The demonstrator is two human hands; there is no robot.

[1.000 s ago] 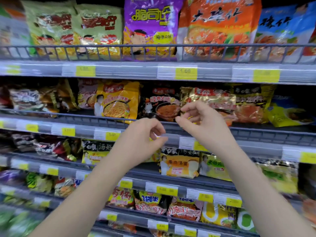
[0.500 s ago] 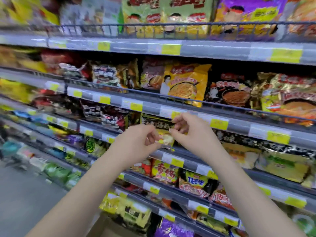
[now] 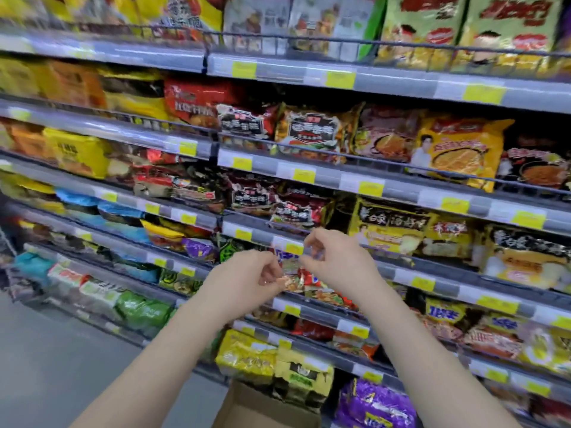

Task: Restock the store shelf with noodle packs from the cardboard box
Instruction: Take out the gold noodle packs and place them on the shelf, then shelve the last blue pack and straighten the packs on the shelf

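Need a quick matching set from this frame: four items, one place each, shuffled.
Items:
1. cardboard box
2. purple pack
3. green packs
4. left hand

Places:
A. top shelf, upper right
B. floor, bottom centre
C. lowest shelf, just right of the box
D. mid-frame, raised before the shelves, facing the right hand

Pairs: 1-B, 2-C, 3-A, 4-D

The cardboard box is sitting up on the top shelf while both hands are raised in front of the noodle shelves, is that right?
Not quite. The head view shows the cardboard box down on the floor at the foot of the shelves, not on the top shelf. The left hand and right hand are indeed raised before the shelves.
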